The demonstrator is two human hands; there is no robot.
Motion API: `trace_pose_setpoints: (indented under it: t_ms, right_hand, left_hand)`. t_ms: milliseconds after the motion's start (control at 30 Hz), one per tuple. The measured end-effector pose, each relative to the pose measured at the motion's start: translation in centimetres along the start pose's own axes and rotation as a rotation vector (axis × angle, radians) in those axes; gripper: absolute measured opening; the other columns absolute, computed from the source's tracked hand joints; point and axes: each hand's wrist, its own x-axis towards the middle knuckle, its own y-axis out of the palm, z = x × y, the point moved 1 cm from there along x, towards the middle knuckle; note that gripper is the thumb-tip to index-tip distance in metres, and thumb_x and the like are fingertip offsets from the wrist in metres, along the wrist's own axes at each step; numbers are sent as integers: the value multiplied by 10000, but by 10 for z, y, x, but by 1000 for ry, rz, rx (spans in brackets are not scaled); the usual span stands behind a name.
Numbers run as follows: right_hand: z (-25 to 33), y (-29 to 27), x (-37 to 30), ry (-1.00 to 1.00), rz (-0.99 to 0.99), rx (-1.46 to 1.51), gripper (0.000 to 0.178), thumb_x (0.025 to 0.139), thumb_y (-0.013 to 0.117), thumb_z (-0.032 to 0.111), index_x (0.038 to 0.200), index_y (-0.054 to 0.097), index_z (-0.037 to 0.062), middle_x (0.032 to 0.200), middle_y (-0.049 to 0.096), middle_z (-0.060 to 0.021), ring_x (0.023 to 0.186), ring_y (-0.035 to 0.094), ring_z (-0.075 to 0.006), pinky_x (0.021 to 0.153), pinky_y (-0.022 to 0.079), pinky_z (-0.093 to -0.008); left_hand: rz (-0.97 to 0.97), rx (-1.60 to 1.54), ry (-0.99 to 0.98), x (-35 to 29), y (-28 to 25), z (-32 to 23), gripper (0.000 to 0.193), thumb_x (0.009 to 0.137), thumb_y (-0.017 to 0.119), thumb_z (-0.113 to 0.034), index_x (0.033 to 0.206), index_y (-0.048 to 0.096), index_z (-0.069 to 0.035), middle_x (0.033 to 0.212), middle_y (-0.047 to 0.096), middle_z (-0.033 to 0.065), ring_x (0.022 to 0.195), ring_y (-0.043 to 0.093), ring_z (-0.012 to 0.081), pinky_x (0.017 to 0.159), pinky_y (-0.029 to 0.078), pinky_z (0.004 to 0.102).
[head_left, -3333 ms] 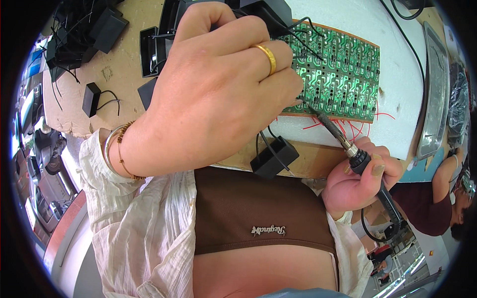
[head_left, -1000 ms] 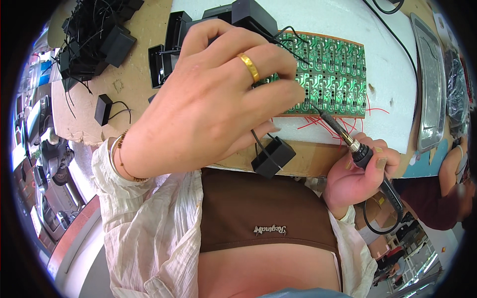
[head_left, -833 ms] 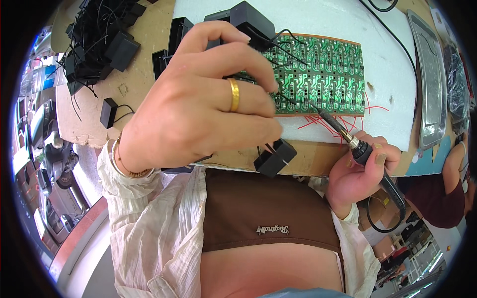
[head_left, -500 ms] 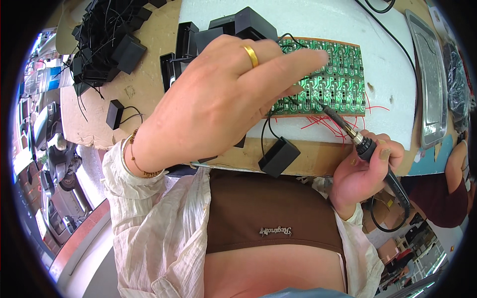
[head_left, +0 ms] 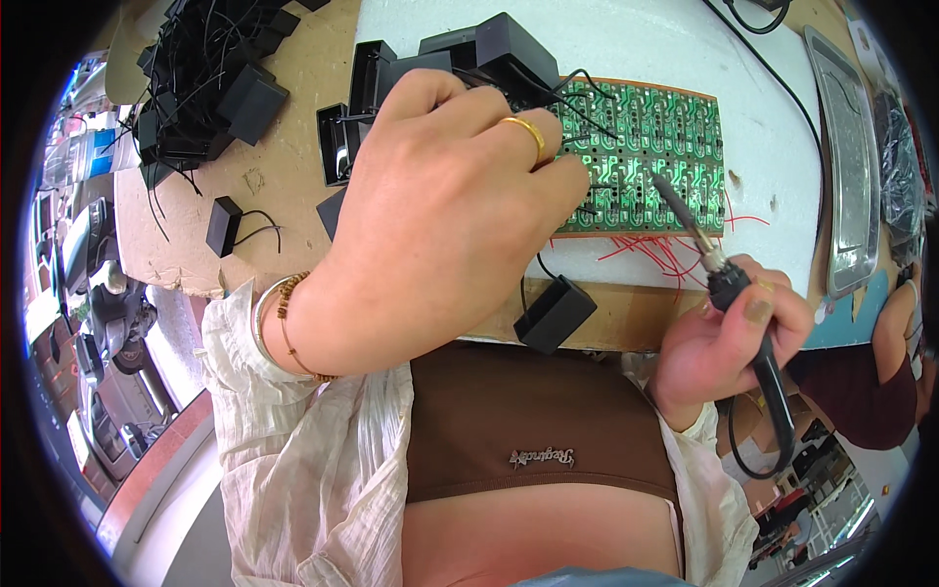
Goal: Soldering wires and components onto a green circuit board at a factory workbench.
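Note:
A panel of green circuit boards (head_left: 646, 147) lies on a white foam sheet, with black leads running onto its left part. My left hand (head_left: 440, 186) is over the panel's left edge, its fingers curled down and their tips hidden, so whatever they pinch does not show. In my right hand (head_left: 734, 323) is a soldering iron (head_left: 719, 269), held by its black handle. The iron's tip points at the panel's lower middle; contact cannot be made out. Black box-shaped cases (head_left: 514, 59) stand behind my left hand. Another black case (head_left: 555, 313) with a lead sits at the near edge.
A tangled heap of black cases and wires (head_left: 210, 88) is at the far left, with a single wired case (head_left: 224, 226) nearer. Red wires (head_left: 650, 252) stick out beneath the panel. At the right lies a metal tray (head_left: 853, 166); beyond it, another person's arm (head_left: 895, 328) shows.
My left hand has drawn back left, its forefinger and thumb curling in from over the panel. The soldering iron has shifted slightly right and its tip has moved off to the right.

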Motion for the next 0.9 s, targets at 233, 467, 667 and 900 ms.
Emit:
trace_pose_setpoints:
  t_ms: [233,467,667,900]
  right_hand:
    - [0,2,-3,193,30,40,221,777,575,167,822,402,36,620,431,-53,510,361,-71,466,309,-212]
    - [-3,0,-5,195,35,53,215,762,577,149,818,401,38,623,428,-49,525,356,-78,495,308,-220]
    - [-2,0,-3,188,82,58,199,755,566,132,791,393,39,619,416,-39,531,353,-84,506,303,-240]
    - [-2,4,-2,182,91,38,202,760,567,142,776,390,44,605,408,-29,530,353,-86,504,296,-243]
  left_hand:
    - [-107,-47,-23,-3,8,5,116,615,643,-34,717,600,-68,679,517,8,639,487,183,609,366,296]
    - [-54,-43,-53,-3,4,3,135,610,646,-17,732,603,-59,696,523,18,660,490,198,619,377,298]
    - [-45,-63,-75,-4,0,3,139,613,646,-20,741,605,-58,705,523,23,668,492,206,628,383,300]
    - [-43,-81,-76,-4,3,5,131,617,638,-25,736,594,-55,697,508,27,661,486,206,629,371,308]
